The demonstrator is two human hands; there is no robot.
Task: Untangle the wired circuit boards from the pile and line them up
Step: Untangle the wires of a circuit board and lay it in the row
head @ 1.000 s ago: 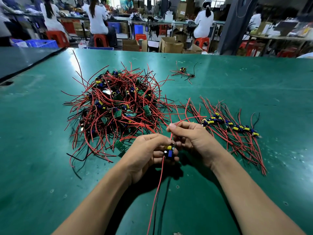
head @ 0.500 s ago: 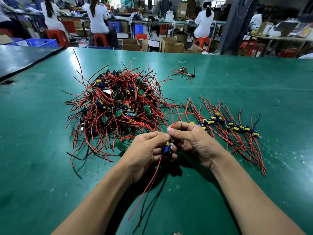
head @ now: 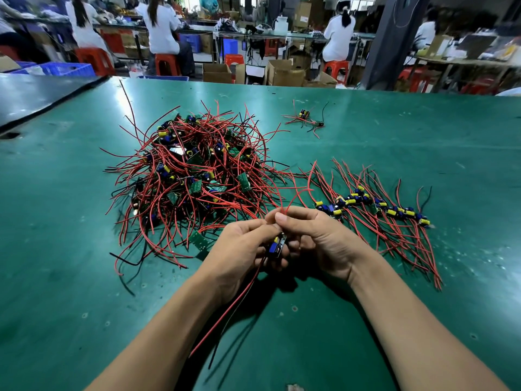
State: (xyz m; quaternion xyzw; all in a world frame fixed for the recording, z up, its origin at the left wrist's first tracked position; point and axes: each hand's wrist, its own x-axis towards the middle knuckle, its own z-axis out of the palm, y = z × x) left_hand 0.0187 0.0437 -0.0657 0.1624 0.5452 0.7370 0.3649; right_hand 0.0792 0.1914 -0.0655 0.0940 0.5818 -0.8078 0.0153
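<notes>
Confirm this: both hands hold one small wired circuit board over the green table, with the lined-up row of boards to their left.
Wrong side. In the head view the lined-up row of red-wired boards lies to the right of the hands. The left hand and right hand do hold one small wired circuit board over the green table.

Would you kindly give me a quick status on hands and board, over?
Left hand and right hand both gripping one wired board. Tangled pile ahead-left, lined-up row to the right. Nothing between hands and row.
</notes>
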